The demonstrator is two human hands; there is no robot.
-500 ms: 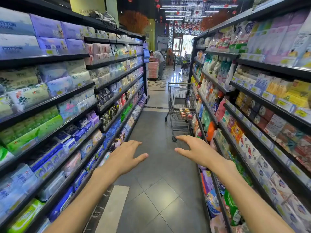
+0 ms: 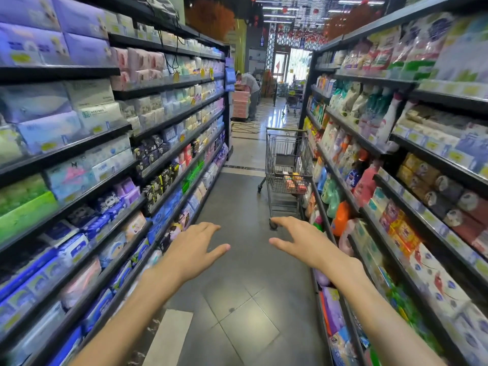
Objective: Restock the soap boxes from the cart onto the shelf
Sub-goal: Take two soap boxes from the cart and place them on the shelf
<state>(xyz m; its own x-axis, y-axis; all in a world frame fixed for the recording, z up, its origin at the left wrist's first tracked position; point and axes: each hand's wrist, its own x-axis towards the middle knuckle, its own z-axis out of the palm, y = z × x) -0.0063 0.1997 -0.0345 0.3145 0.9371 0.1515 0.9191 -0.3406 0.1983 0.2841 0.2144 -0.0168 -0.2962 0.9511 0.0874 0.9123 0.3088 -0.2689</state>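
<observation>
A wire shopping cart (image 2: 286, 165) stands ahead in the aisle, close against the right-hand shelving, with a few orange and red boxes (image 2: 294, 182) in its basket. Both my arms stretch forward over the grey floor. My left hand (image 2: 194, 250) and my right hand (image 2: 303, 243) hover palm down with fingers relaxed and spread, holding nothing, well short of the cart. Soap boxes (image 2: 398, 228) in yellow and red sit on a middle shelf at the right (image 2: 422, 233).
Shelves of tissue packs (image 2: 79, 154) line the left side, detergent bottles (image 2: 340, 217) and packets the right. A person (image 2: 249, 91) bends over pink crates at the aisle's far end. Grey tiled floor (image 2: 237, 299) runs between the shelves.
The view has moved forward down the aisle, so the cart looks nearer. Both hands stay stretched out and empty.
</observation>
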